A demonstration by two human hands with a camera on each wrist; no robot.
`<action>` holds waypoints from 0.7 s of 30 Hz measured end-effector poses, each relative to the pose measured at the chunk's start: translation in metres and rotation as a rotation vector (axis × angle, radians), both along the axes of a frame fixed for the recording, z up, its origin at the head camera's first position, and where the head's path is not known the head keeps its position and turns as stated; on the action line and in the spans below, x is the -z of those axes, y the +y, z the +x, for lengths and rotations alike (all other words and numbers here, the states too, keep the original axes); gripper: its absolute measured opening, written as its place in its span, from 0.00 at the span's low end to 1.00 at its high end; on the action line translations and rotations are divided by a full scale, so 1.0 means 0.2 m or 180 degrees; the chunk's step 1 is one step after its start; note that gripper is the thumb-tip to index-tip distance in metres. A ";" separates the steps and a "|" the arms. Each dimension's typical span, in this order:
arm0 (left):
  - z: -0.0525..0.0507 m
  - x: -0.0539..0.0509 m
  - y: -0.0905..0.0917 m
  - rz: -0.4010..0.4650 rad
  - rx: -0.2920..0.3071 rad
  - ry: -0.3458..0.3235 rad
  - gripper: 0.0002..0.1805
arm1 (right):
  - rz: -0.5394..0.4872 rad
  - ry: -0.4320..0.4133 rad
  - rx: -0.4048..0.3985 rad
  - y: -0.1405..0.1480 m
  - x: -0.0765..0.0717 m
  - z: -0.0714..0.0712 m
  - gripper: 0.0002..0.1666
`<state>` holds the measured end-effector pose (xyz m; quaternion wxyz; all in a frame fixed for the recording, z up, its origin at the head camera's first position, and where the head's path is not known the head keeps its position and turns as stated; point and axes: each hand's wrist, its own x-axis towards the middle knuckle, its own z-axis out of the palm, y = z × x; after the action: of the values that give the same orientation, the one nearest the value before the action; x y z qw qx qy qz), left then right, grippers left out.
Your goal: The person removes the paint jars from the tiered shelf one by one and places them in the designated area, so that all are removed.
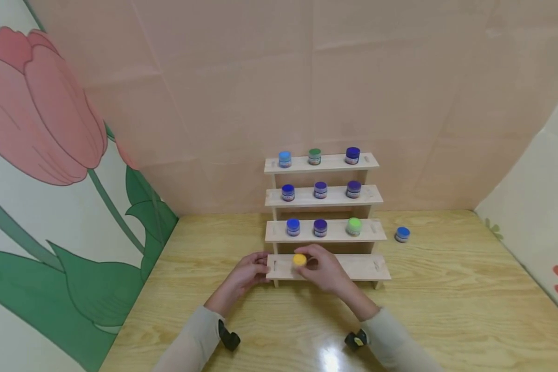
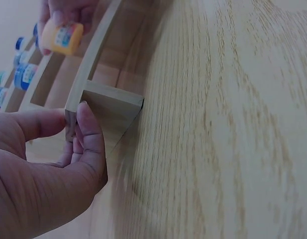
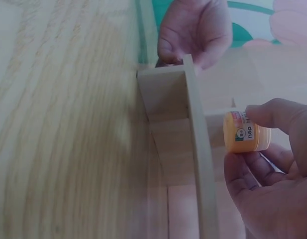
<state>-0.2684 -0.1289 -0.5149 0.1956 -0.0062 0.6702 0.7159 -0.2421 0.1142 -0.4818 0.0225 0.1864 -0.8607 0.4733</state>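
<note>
Pale sleeves (image 1: pixel 186 341), with a black wrist camera (image 1: pixel 229 338) strapped at each, come nearest at the bottom of the head view. Ahead, a four-tier wooden stand (image 1: pixel 337 236) rests on a wood-grain tabletop (image 1: pixel 446 289).

The left hand (image 1: pixel 250 273) pinches the left end of the lowest shelf (image 1: pixel 358 266), thumb on top and fingers underneath, probably to steady it. The right hand (image 1: pixel 326 268) grips an orange paint jar (image 1: pixel 299 260) between thumb and fingers. That jar is roughly upright over the left part of the same shelf; the right wrist view shows a slight gap between its base and the board, so it seems not to be resting there.

One tier up stand a blue jar (image 1: pixel 293 227), a purple jar (image 1: pixel 320 228) and a light green jar (image 1: pixel 354 227). Six more jars (image 1: pixel 288 193) stand in threes on the two tiers above. Apart from these, a blue-lidded jar (image 1: pixel 402 234) sits on the tabletop, near the stand's right side.

The step in hand looks like placing the orange jar on the lowest shelf. The next move calls for lowering it level onto the wood, then parting the fingers without tipping it.
</note>
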 end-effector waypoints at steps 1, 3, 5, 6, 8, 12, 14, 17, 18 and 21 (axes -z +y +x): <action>0.00 0.00 0.00 0.0006 0.0003 0.0001 0.31 | -0.0031 -0.0007 -0.0018 0.01 -0.01 0.01 0.22; 0.00 0.00 0.00 0.0010 -0.0003 -0.0023 0.31 | -0.0065 0.0011 -0.0036 0.05 -0.01 0.02 0.22; 0.00 0.00 0.00 0.0012 -0.0003 -0.0020 0.31 | -0.0078 0.0040 -0.0040 0.09 -0.02 0.03 0.22; 0.00 0.00 0.00 0.0013 -0.0004 -0.0020 0.31 | -0.0079 0.0058 -0.0043 0.10 -0.03 0.03 0.22; 0.00 0.00 0.00 0.0020 -0.0007 -0.0026 0.31 | -0.0065 0.0126 -0.0035 0.14 -0.03 0.05 0.21; 0.00 0.00 0.00 0.0026 0.0006 -0.0021 0.31 | -0.0037 0.0231 -0.0007 0.22 -0.05 0.07 0.21; 0.00 0.00 0.00 0.0024 0.0024 -0.0002 0.31 | -0.0012 0.0314 0.0001 0.26 -0.05 0.08 0.21; 0.01 -0.01 0.00 0.0023 0.0035 0.0002 0.31 | 0.0019 0.0426 0.0029 0.32 -0.06 0.10 0.21; 0.01 0.00 -0.01 0.0021 0.0038 0.0006 0.31 | 0.0033 0.0455 0.0037 0.34 -0.07 0.11 0.21; 0.00 -0.01 -0.01 0.0026 0.0032 -0.0010 0.30 | 0.0063 0.0524 0.0077 0.41 -0.07 0.13 0.21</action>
<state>-0.2676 -0.1299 -0.5138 0.2004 -0.0032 0.6670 0.7176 -0.2164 0.1958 -0.4669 0.0971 0.2145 -0.8627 0.4476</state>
